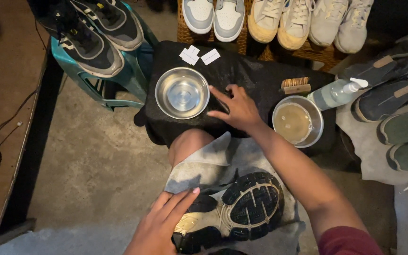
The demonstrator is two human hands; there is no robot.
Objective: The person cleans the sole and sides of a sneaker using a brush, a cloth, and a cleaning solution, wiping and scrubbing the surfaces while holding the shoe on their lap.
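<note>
One sneaker [242,210] lies sole-up on my lap, on a grey towel [204,165], with its long axis running left to right and slightly upward toward the right, the black-and-white tread facing me. My left hand [164,224] is the nearer one by far: it rests flat on the left end of the sole, fingers together and extended, pressing rather than pinching. My right hand [237,109] is well apart from the shoe, stretched forward over the black cloth-covered stand [260,75], fingers loosely spread and touching the cloth, holding nothing. It sits between the steel bowl of clear water [182,92] on its left and the bowl of cloudy liquid [297,121] on its right, just beside the first. Behind the cloudy bowl I see a wooden brush [295,85] and a spray bottle [337,93] lying on its side. Room is tight past the stand, with pairs of shoes [279,19] lined along the far edge; the concrete floor [95,160] opens up to my left.
</note>
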